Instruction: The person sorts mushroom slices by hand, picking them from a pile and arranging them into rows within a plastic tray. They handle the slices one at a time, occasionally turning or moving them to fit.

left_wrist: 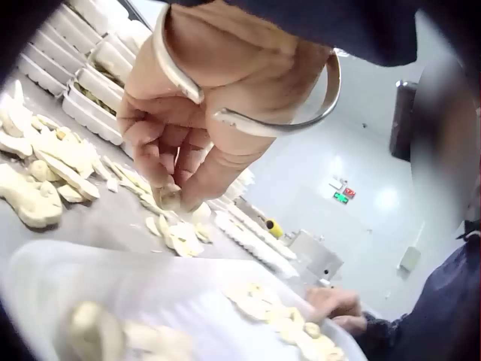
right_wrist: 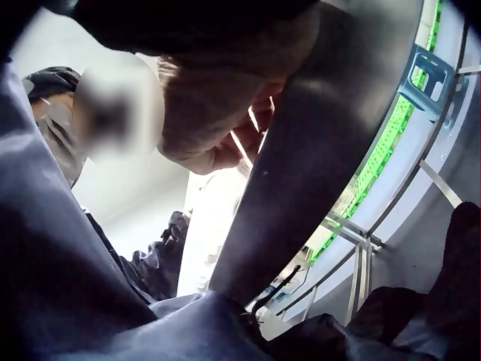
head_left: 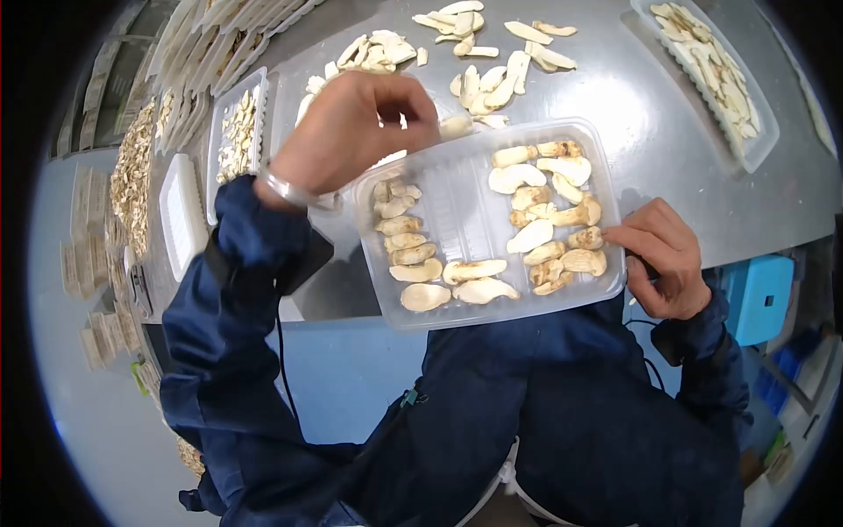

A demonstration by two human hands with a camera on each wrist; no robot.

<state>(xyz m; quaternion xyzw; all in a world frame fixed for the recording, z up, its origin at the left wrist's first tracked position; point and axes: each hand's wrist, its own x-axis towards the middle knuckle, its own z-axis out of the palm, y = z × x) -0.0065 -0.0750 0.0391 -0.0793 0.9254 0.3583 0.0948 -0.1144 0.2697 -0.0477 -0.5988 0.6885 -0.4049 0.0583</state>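
Observation:
A clear plastic tray (head_left: 465, 321) lies at the table's front edge, with mushroom slices (head_left: 531, 237) in rows along its right side and more down its left side. Over the far left of the tray, my left hand (head_left: 360, 132), with a metal bangle at the wrist, pinches a small mushroom piece (left_wrist: 167, 197) between thumb and fingertips. At the tray's right rim is my right hand (head_left: 663, 255); its fingers grip the edge beside the slices. In the right wrist view the fingers of my right hand (right_wrist: 225, 113) are partly in shadow.
Loose mushroom slices (head_left: 496, 83) lie in piles on the metal table (head_left: 615, 88) behind the tray. A filled tray (head_left: 760, 145) stands far right, another tray (head_left: 215, 198) on the left. Stacked trays (head_left: 198, 53) rise at the back left. A blue container (head_left: 760, 299) sits below right.

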